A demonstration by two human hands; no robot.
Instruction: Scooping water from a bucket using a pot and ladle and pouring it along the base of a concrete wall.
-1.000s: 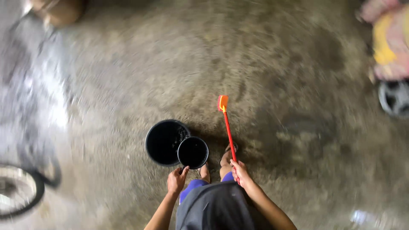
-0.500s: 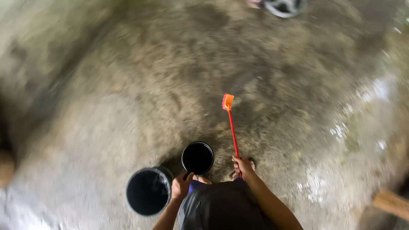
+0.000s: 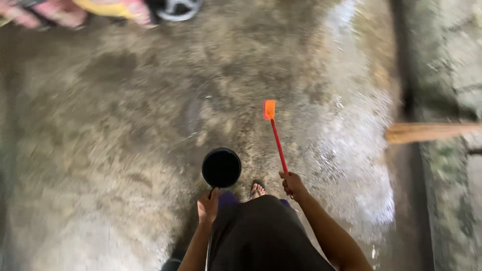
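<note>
left hand (image 3: 207,207) closed on the handle of the black dipper (image 3: 221,168), bowl ahead of the knuckles | right hand (image 3: 292,183) wrapped round the red brush (image 3: 276,140), stick pointing forward, orange head right of the dipper | wet floor (image 3: 125,150) below

No packages, labels, signs or screens show anywhere on this wet concrete floor.

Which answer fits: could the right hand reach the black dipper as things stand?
Probably not freely: the right hand is closed around the red brush handle, and the black dipper is already held by the left hand, though nothing lies between them.
</note>
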